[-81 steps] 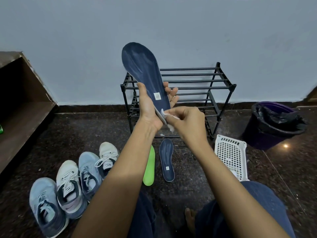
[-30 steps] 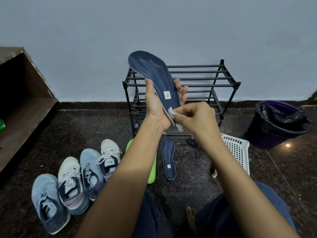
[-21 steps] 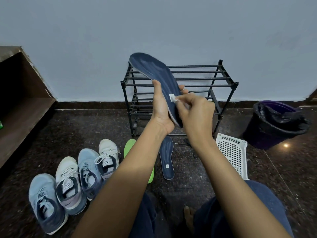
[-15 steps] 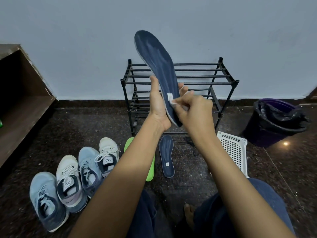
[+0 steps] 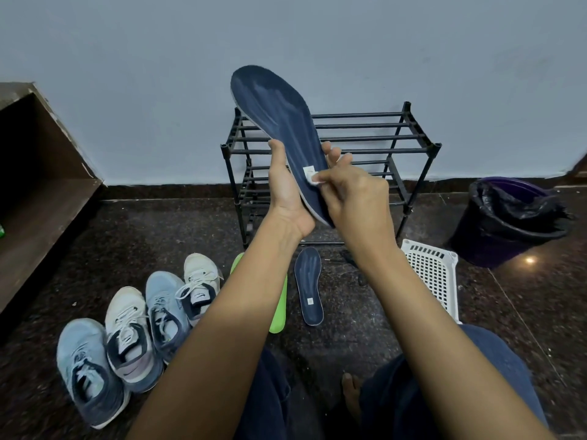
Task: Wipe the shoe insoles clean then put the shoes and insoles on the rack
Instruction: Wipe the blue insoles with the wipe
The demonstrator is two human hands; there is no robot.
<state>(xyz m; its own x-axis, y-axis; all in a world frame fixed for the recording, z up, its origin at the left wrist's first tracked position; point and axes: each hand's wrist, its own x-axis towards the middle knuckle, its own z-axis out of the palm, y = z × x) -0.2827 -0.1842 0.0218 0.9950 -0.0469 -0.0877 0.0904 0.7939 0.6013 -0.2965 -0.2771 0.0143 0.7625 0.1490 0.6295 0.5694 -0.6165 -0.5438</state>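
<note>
Left hand is gripping the insole at its heel half, toe tilting up in front of the rack. Right hand is pinching a small white wipe against it, by the label.

Risks:
- The wipe is looking tiny, so bare fingers may be smearing.
- The unsupported toe may be flexing away under pressure.
- A slackening grip could be dropping it to the floor, near the green insole, and dirtying it.
</note>
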